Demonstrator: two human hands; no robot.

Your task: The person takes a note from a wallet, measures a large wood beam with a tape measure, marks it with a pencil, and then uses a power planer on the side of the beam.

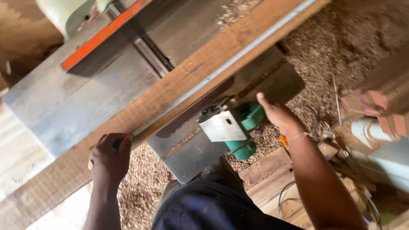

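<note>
My left hand (110, 156) is closed on the near edge of a long wooden plank (179, 89), fingers (124, 142) curled over its lower side with something small and dark pinched against the wood; I cannot tell what it is. My right hand (279, 115) is open, fingers loosely spread, reaching down below the plank toward the green motor housing (251, 117) and a pale metal plate (223, 126) just beside it; whether the fingertips touch anything I cannot tell.

The plank runs diagonally from lower left to upper right, lying flat across the grey metal bench (64, 106) of a planing machine. It is reddish-brown, rough-grained, with a pale strip along its near edge.

Beyond the plank an orange fence bar (100, 36) runs along the far side of the bench, parallel to the wood. The plank overhangs the bench at both ends. Under it the floor is deep in wood shavings (341, 38), and thin cables (313, 117) trail near my right wrist. A few red bricks (390, 115) lie at the right edge.
</note>
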